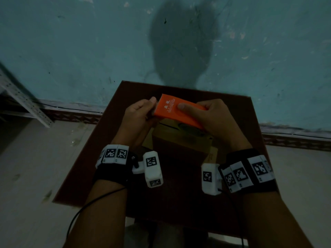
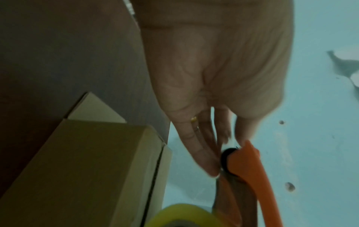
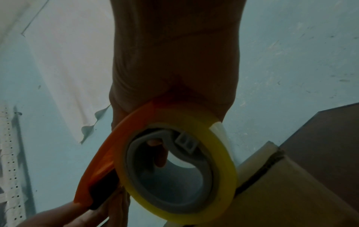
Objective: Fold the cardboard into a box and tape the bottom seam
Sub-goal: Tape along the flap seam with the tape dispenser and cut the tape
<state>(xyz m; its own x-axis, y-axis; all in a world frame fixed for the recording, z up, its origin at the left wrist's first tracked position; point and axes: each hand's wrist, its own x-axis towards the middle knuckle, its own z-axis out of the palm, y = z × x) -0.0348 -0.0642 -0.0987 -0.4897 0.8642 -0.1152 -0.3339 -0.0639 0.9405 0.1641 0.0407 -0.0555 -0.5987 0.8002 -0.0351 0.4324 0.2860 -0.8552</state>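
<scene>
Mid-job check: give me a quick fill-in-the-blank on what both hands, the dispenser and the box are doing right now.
1. The right hand grips the tape dispenser, whose body is coloured ____.
2. The left hand touches the dispenser at its toothed ____ end.
3. The tape roll loaded in the dispenser looks ____ in colour.
4. The cardboard box rests on the dark ____, below the dispenser.

Missing words: orange; cutter; yellow; table

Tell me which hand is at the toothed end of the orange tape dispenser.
The left hand: its fingertips pinch at the serrated end of the tape dispenser. The right hand grips the dispenser's body instead, thumb on top.
</scene>
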